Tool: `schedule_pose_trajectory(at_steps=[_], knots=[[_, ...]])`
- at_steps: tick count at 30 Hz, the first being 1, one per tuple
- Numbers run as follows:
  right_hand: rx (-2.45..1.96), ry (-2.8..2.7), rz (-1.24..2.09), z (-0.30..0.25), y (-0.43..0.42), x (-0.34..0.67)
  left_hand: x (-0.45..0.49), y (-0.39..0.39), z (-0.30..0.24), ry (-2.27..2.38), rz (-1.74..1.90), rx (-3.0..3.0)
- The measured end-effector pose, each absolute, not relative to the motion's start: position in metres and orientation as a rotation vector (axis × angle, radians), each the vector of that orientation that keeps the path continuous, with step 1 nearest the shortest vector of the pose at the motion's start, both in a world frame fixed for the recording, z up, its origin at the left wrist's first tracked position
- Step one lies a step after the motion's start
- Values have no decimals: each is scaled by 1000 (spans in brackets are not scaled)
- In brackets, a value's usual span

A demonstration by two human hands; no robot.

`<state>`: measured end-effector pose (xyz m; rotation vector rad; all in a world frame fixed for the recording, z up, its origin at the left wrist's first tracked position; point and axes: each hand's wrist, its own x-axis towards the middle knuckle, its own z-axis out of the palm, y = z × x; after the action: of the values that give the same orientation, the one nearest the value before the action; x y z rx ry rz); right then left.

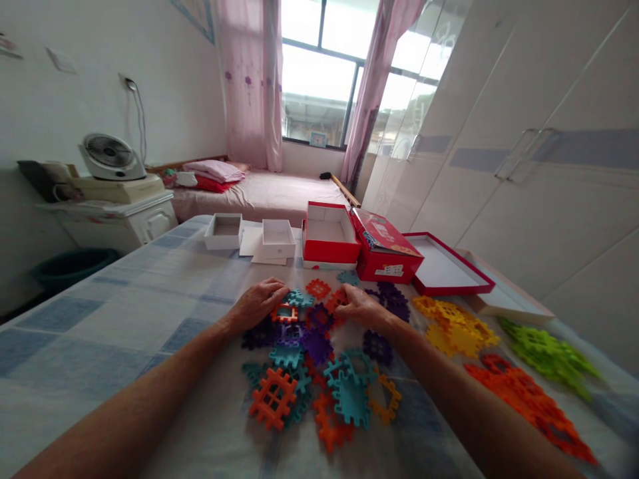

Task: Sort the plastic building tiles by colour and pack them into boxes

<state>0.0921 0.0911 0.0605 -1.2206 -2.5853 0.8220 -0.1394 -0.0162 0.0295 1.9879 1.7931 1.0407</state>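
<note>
L fingers [273,289] part-curled, R fingers [351,293] nr-closed on orange pc [335,303]

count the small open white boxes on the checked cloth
2: the left white box ends the row; the right white box stands between it and the open red box. Both are beyond the left hand. Others could be hidden behind.

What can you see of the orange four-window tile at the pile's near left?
The orange four-window tile is squarish, plastic-looking, with toothed edges and crossbars framing four openings. It looks whole and lies roughly flat, face up, overlapping teal tiles that it seems to rest on. Neither the left hand nor right hand touches it.
</note>
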Motion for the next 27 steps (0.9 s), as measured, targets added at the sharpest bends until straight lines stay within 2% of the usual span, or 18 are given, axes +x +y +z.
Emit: schedule_pose_trajectory(at_steps=[6,9,14,16,19,22,24,27], knots=[[-1201,-2463,916,63,97,103,-139,-16,29,1798,1040,2037],[-1100,-2532,920,70,102,105,-140,-16,28,1800,1048,2032],[-933,-2851,1123,76,101,98,-140,-15,27,1793,1047,2030],[-903,-2912,1089,78,98,96,-140,-15,28,1789,1045,2032],[-875,-2891,1037,82,91,99,-140,-16,29,1784,1053,2032],[-817,-2794,1174,88,85,105,-139,-17,29,1786,1054,2034],[-822,-2743,1090,92,82,111,-139,-17,29,1789,1042,2035],[-788,-2738,715,95,79,118,-139,-17,29,1792,1029,2038]])
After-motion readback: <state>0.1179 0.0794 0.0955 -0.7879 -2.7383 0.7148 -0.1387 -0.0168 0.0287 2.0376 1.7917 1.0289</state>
